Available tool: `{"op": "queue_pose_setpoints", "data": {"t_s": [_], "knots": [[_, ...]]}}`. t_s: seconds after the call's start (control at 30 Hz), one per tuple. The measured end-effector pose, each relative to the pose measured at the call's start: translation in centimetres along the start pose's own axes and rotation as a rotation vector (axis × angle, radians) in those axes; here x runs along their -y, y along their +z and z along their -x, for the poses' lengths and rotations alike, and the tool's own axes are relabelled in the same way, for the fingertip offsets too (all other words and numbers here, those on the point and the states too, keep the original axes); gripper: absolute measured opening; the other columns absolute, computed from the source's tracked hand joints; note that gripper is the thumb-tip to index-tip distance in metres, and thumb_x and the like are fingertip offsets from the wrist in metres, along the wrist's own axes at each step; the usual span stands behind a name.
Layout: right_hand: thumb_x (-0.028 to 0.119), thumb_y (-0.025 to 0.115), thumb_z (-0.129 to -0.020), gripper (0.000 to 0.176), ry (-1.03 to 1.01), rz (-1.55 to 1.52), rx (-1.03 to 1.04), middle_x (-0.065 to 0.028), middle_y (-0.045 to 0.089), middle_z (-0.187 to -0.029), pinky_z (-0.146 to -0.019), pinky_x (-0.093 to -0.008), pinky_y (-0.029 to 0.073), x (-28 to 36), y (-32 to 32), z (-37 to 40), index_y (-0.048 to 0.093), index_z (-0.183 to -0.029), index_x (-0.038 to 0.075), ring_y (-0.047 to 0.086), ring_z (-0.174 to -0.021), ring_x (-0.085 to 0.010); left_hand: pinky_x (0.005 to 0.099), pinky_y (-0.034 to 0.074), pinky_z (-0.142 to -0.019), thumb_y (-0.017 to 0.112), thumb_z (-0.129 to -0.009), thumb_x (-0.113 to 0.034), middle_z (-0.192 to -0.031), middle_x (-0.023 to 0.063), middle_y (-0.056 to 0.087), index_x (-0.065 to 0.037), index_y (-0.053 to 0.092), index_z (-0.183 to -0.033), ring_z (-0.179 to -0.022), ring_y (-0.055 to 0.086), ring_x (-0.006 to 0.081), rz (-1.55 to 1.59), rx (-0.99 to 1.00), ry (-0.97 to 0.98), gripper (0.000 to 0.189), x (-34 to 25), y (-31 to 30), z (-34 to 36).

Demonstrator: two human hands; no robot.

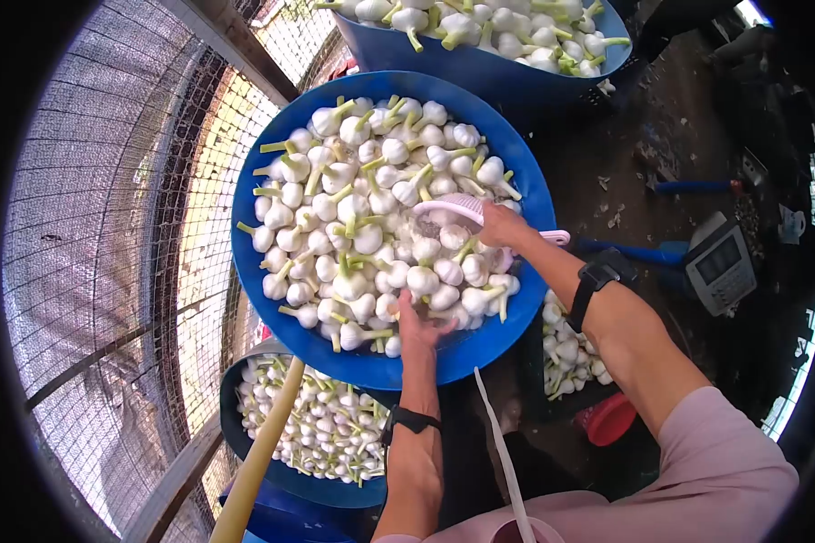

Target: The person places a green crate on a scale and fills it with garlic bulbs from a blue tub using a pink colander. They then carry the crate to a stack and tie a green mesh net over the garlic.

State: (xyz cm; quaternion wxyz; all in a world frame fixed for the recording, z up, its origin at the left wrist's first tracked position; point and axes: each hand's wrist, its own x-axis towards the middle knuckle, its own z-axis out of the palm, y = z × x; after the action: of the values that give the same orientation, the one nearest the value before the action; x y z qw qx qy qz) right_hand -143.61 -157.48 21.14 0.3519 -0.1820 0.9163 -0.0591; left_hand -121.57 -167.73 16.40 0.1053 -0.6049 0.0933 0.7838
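Note:
A round blue tub (pixel 391 369) is filled with white garlic bulbs (pixel 349 208) with short green stems. They seem to sit in water. My right hand (pixel 505 226) grips a pale pink plastic strainer (pixel 453 207) near its handle, at the right side of the tub. The strainer's bowl is tilted among the bulbs, and its far part is partly hidden. My left hand (pixel 418 328) reaches in over the tub's near rim with thumb and fingers apart, touching bulbs at the front. Some of its fingertips are hidden between the bulbs.
Another blue tub (pixel 398 47) of garlic stands behind, and a dark tub (pixel 321 493) of bulbs sits front left. More garlic (pixel 570 357) lies right, near a red container (pixel 607 418). A digital scale display (pixel 721 262) stands farther right. A yellow pole (pixel 261 452) slants at left by wire mesh (pixel 91 208).

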Motion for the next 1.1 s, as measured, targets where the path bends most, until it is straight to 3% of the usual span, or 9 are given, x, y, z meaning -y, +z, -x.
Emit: {"op": "queue_pose_setpoints", "data": {"t_s": [0.1,0.2,0.47,0.7,0.8,0.93,1.0,1.07,1.1], "knots": [[0.009,0.054,-0.072,0.034,0.258,-0.239,0.395,-0.0207,0.062,-0.095,-0.042,-0.0434,0.053,-0.4,-3.0,0.4,0.059,-0.105,-0.002,0.065,-0.074,-0.0323,0.0619,0.036,-0.088,0.040,-0.082,-0.067,-0.134,0.0084,0.043,-0.022,0.040,-0.133,-0.118,0.044,0.0351,0.055,0.139,0.182,0.068,2.6,-0.2,-5.5],[0.010,0.056,-0.073,0.036,0.229,-0.393,0.262,-0.0207,0.063,-0.095,-0.044,-0.0432,0.054,-1.4,0.9,1.1,0.058,-0.107,-0.001,0.065,-0.075,-0.0331,0.0526,0.041,-0.095,0.036,-0.086,-0.063,-0.131,0.0104,0.046,-0.015,0.039,-0.134,-0.118,0.047,0.0321,0.134,0.210,0.286,0.068,1.8,1.7,-5.0],[0.011,0.057,-0.072,0.059,0.237,-0.946,-0.111,-0.0149,0.061,-0.100,-0.038,-0.0351,0.053,-1.1,-0.1,9.5,0.042,-0.129,0.010,0.064,-0.072,-0.0246,0.0396,0.045,-0.089,0.058,-0.083,-0.047,-0.117,0.0123,0.056,-0.001,0.051,-0.122,-0.104,0.055,0.0249,0.015,-0.190,0.368,0.061,-3.2,7.3,2.0],[0.023,0.064,-0.076,0.049,0.078,-1.486,-0.098,-0.0103,0.064,-0.087,-0.031,-0.0273,0.044,-2.5,-0.9,14.6,0.051,-0.121,0.007,0.061,-0.059,-0.0156,0.0343,0.044,-0.082,0.066,-0.079,-0.039,-0.109,0.0112,0.058,0.003,0.059,-0.113,-0.093,0.056,0.0211,-0.346,-0.104,0.938,0.055,-4.3,10.7,7.6],[0.028,0.060,-0.080,0.053,-0.035,-1.470,-0.272,-0.0120,0.063,-0.087,-0.033,-0.0269,0.048,-4.3,-1.5,19.5,0.046,-0.127,0.008,0.062,-0.059,-0.0165,0.0326,0.045,-0.082,0.060,-0.082,-0.044,-0.108,0.0110,0.057,0.002,0.055,-0.118,-0.094,0.056,0.0212,-0.465,0.079,0.995,0.059,-1.1,11.4,12.1],[0.008,0.048,-0.068,0.060,-0.182,-1.587,-0.456,-0.0122,0.060,-0.086,-0.034,-0.0268,0.046,-10.1,-1.0,26.8,0.041,-0.128,0.008,0.057,-0.052,-0.0188,0.0347,0.041,-0.091,0.050,-0.088,-0.049,-0.118,0.0137,0.051,0.001,0.046,-0.127,-0.105,0.051,0.0230,-0.694,0.168,1.073,0.064,8.0,12.1,18.7],[0.008,0.049,-0.068,0.063,0.122,-1.394,-0.319,-0.0119,0.060,-0.085,-0.034,-0.0256,0.045,-13.9,-1.8,32.3,0.039,-0.130,0.008,0.054,-0.048,-0.0170,0.0361,0.041,-0.091,0.051,-0.086,-0.050,-0.117,0.0144,0.051,0.002,0.046,-0.126,-0.105,0.050,0.0248,-0.743,0.163,1.084,0.066,12.3,10.9,17.3],[0.011,0.055,-0.068,0.059,0.127,-1.497,-0.469,-0.0103,0.061,-0.087,-0.038,-0.0253,0.045,-18.0,1.6,36.4,0.046,-0.125,0.003,0.057,-0.056,-0.0142,0.0368,0.043,-0.088,0.051,-0.086,-0.048,-0.116,0.0138,0.052,0.001,0.047,-0.124,-0.103,0.052,0.0242,-0.763,0.119,0.838,0.062,18.1,11.1,17.4],[0.010,0.055,-0.067,0.060,0.196,-1.428,-0.496,-0.0099,0.061,-0.086,-0.038,-0.0255,0.046,-20.3,3.1,38.7,0.045,-0.125,0.003,0.058,-0.055,-0.0148,0.0369,0.044,-0.087,0.052,-0.086,-0.047,-0.115,0.0130,0.053,0.000,0.049,-0.123,-0.102,0.053,0.0236,-0.737,0.303,0.768,0.060,21.3,10.5,17.1]]}}
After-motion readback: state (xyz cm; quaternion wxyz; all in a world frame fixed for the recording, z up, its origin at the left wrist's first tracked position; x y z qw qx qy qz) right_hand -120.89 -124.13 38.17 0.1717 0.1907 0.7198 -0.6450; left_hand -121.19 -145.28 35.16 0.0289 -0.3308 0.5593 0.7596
